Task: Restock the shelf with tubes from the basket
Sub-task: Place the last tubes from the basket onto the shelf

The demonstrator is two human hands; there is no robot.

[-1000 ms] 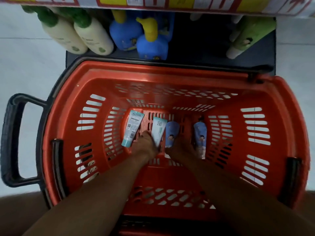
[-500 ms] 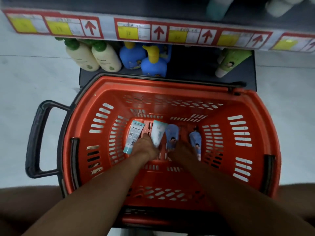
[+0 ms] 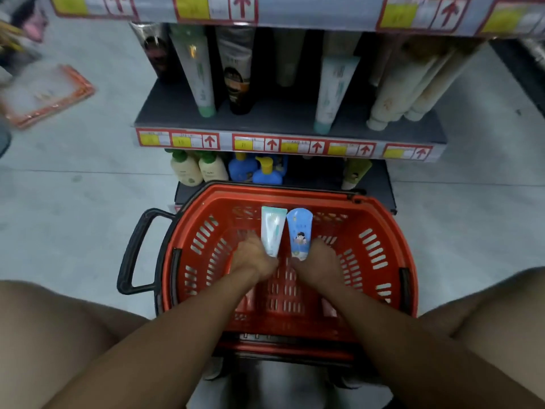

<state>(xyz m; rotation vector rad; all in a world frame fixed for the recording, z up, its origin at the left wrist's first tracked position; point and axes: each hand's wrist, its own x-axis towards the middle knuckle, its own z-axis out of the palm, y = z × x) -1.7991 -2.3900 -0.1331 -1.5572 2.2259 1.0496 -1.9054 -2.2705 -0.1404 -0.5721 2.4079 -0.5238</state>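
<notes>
Each hand already carries 1 tube above the red basket. The left hand grips the cap end of a white-and-teal tube, fingers curled round its lower part; the right hand grips the base of a blue tube printed with a cartoon child. Both tubes stand nearly upright, side by side and almost touching, their long axes pointing away from the person toward the shelf ahead.

That shelf lies straight beyond and above the tubes, past the basket's far rim. On it, matching white tubes with teal caps stand cap-down, with open dark gaps between the rows near the middle. The left hand's tube looks like the same product, so it is probably bound there, and neither arm is clearly nearer to the gaps. The blue tube's proper place is uncertain; blue pump bottles sit on the lower shelf just behind the basket.

The fingertips of both hands are hidden behind the tubes. Whatever remains on the basket floor is blurred and largely covered by the forearms; pinkish shapes show faintly there. The shelf labels are unreadable.
</notes>
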